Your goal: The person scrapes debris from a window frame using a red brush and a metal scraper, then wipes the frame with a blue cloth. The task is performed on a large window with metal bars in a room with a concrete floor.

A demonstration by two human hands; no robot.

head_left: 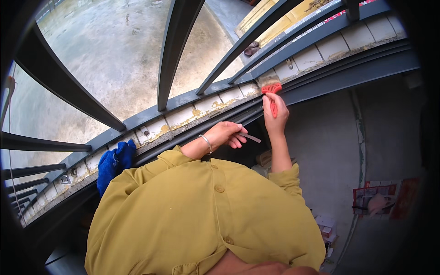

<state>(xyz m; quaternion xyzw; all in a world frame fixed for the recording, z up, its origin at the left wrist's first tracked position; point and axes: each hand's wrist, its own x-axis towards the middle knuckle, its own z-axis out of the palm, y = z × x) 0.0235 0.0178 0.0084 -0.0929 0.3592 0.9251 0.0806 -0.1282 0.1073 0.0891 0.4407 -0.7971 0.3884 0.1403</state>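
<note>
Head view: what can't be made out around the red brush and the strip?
- Red brush: handle mostly hidden by the right hand; bristle tips blurred against the sill.
- Flat grey strip: near end hidden inside the left hand.
- Blue cloth: lower part hidden by the yellow shirt.

A crumpled blue cloth [114, 162] lies on a tiled ledge [183, 119] beneath dark metal window bars [176, 50], with wet concrete ground [105, 59] outside and small boxes [326, 227] on the floor below.
</note>
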